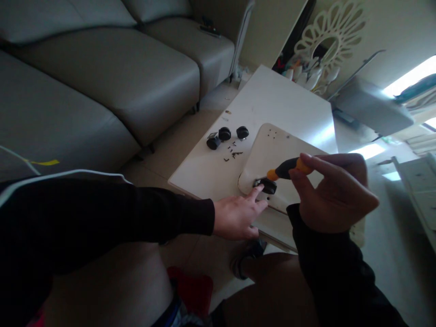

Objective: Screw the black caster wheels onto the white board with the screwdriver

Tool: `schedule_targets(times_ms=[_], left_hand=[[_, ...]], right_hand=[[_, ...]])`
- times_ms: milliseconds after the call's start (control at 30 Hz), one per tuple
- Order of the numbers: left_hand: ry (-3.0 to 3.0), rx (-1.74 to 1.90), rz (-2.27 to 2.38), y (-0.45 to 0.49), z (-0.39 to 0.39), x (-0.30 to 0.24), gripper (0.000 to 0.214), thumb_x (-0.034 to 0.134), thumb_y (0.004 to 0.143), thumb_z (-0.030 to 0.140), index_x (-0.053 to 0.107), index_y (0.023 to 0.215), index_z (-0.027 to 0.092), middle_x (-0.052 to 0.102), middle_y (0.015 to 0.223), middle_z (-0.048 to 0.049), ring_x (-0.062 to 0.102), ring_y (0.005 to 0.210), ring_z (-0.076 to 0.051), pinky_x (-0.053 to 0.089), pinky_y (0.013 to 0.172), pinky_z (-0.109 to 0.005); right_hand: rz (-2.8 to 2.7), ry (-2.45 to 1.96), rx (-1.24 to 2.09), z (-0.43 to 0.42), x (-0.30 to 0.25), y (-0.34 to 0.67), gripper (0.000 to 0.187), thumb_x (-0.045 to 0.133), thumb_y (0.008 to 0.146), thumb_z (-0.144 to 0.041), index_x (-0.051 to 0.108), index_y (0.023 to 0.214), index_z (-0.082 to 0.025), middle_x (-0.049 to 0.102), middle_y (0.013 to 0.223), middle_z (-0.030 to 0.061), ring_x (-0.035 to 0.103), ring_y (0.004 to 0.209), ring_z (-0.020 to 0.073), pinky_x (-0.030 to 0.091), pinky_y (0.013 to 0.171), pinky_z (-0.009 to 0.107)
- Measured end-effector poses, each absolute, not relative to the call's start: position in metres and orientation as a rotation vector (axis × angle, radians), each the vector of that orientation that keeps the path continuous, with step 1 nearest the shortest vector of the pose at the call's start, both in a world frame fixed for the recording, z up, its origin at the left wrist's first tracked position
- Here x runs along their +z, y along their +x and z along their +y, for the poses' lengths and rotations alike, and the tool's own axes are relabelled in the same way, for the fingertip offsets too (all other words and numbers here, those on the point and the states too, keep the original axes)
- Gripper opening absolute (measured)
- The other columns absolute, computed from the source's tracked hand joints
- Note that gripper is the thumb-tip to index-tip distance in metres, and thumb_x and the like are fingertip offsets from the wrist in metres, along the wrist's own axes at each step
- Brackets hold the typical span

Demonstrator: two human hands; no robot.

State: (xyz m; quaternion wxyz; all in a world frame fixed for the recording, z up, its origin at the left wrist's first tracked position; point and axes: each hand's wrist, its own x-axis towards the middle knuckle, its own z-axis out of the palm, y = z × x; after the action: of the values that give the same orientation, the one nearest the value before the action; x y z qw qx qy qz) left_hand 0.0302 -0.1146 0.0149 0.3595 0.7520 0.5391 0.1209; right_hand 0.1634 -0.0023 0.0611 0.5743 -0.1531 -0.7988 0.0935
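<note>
My right hand [332,193] is closed around the yellow-and-black handle of a screwdriver [285,169], whose tip end points at a black caster wheel [267,185]. This caster sits on the corner of a white board [282,150] with small holes in it. My left hand [240,215] lies with fingers stretched out, its index fingertip touching the caster's metal plate and another finger resting on the board's edge. Loose casters [225,133] and several small dark screws [234,153] lie to the left of the board.
The board lies on a white table [200,165]. A grey sofa [163,59] runs along the left. A red stool-like thing [195,288] is below, between my legs. White drawers [417,181] stand at the right, and a petal-framed mirror [329,45] is at the back.
</note>
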Motion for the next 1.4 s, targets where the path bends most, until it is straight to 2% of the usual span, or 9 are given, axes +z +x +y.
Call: schedule_targets(times_ms=[133,200,367,533,733,933,1000,1167,1400], left_hand=[[1.938,0.319,1.383,0.03,-0.114,0.014,0.063,0.063,0.09,0.037,0.047,0.147,0.015,0.006,0.175,-0.0257,0.07,0.12,-0.037,0.052,0.106,-0.049],[1.934,0.317,1.384,0.03,-0.114,0.014,0.063,0.063,0.09,0.037,0.047,0.147,0.016,0.003,0.176,-0.0246,0.07,0.12,-0.036,0.052,0.106,-0.048],[1.933,0.319,1.371,0.029,-0.114,0.014,0.062,0.062,0.09,0.038,0.048,0.146,0.015,0.002,0.175,-0.0259,0.07,0.12,-0.038,0.053,0.105,-0.05],[1.931,0.315,1.38,0.03,-0.115,0.014,0.062,0.062,0.09,0.039,0.047,0.146,0.016,0.006,0.175,-0.0274,0.069,0.121,-0.039,0.053,0.104,-0.05],[1.938,0.294,1.379,0.03,-0.114,0.014,0.061,0.063,0.092,0.039,0.046,0.146,0.017,0.002,0.175,-0.0263,0.07,0.12,-0.037,0.053,0.104,-0.049],[1.937,0.319,1.369,0.029,-0.114,0.013,0.064,0.063,0.09,0.039,0.046,0.147,0.016,0.0,0.176,-0.0248,0.067,0.125,-0.037,0.053,0.104,-0.047],[1.938,0.327,1.367,0.029,-0.114,0.013,0.064,0.063,0.09,0.039,0.046,0.147,0.016,0.0,0.176,-0.0251,0.067,0.124,-0.038,0.053,0.104,-0.047],[1.946,0.304,1.393,0.03,-0.114,0.013,0.062,0.062,0.09,0.04,0.046,0.147,0.018,0.005,0.176,-0.0239,0.072,0.116,-0.035,0.054,0.102,-0.047],[1.945,0.316,1.387,0.03,-0.114,0.012,0.062,0.062,0.09,0.04,0.046,0.147,0.017,0.003,0.176,-0.0232,0.069,0.121,-0.036,0.054,0.103,-0.046]], right_hand=[[-1.898,-0.333,0.333,-0.006,0.062,0.162,0.031,0.075,0.084,-0.018,0.08,0.112,-0.031,0.079,0.11,0.0038,0.076,0.097,0.022,0.063,0.078,0.043],[-1.901,-0.324,0.37,-0.008,0.062,0.162,0.031,0.071,0.086,-0.015,0.08,0.113,-0.029,0.08,0.11,0.0042,0.077,0.097,0.0227,0.064,0.079,0.044],[-1.912,-0.352,0.318,-0.006,0.064,0.163,0.028,0.078,0.081,-0.018,0.08,0.107,-0.029,0.078,0.096,0.003,0.073,0.081,0.0187,0.059,0.066,0.039],[-1.849,-0.298,0.356,0.002,0.06,0.163,0.036,0.091,0.066,-0.017,0.076,0.097,-0.026,0.07,0.089,0.001,0.068,0.08,0.0173,0.053,0.065,0.036],[-1.889,-0.253,0.487,-0.001,0.055,0.162,0.031,0.077,0.081,-0.017,0.072,0.11,-0.025,0.078,0.111,0.0054,0.078,0.1,0.0261,0.064,0.081,0.049],[-1.839,-0.292,0.387,-0.006,0.063,0.164,0.037,0.092,0.061,-0.007,0.076,0.089,-0.024,0.074,0.088,0.0009,0.072,0.077,0.0173,0.055,0.061,0.035],[-1.846,-0.28,0.401,-0.005,0.063,0.164,0.038,0.09,0.063,-0.006,0.076,0.093,-0.025,0.074,0.093,0.0021,0.072,0.079,0.0183,0.056,0.062,0.036],[-1.877,-0.189,0.53,-0.002,0.059,0.163,0.036,0.078,0.076,-0.01,0.075,0.109,-0.025,0.079,0.109,0.0065,0.078,0.097,0.0282,0.064,0.079,0.05],[-1.855,-0.283,0.456,-0.007,0.064,0.163,0.037,0.087,0.063,-0.003,0.074,0.091,-0.024,0.072,0.089,0.0014,0.074,0.081,0.0199,0.059,0.062,0.037]])
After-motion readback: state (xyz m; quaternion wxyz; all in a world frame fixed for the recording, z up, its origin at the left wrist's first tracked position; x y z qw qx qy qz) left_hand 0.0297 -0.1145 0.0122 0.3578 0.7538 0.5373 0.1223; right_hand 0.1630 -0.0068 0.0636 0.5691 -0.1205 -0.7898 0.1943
